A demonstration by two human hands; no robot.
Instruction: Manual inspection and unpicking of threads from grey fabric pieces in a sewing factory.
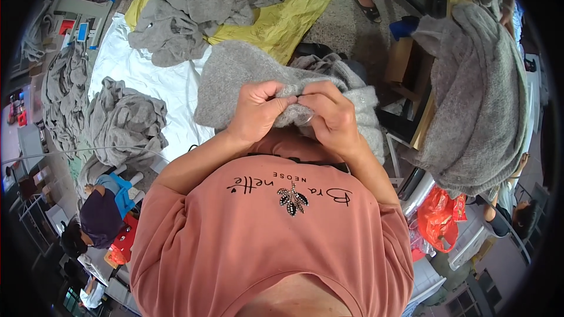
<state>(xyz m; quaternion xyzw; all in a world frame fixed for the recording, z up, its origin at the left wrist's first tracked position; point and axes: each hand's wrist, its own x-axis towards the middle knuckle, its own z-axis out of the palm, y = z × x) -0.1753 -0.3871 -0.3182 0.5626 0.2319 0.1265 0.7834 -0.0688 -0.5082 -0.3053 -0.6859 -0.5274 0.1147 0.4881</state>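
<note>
A fuzzy grey knitted garment [235, 70] lies across my lap, its bulk spreading to both sides of my hands. My left hand [258, 108] pinches a folded edge of the knit between thumb and forefinger. Close beside it, my right hand [330, 108] pinches the same edge, the fingertips of both hands nearly touching. A small loop of the cloth stands up between them. Whether a needle or thread is in the fingers is too small to tell.
Grey knits are heaped on a yellow sheet [317, 9] and a white sheet [126, 53] ahead. More knitwear [479, 100] drapes over a wooden-edged table at right. A red plastic bag [437, 217] hangs lower right. Other people sit at left and right.
</note>
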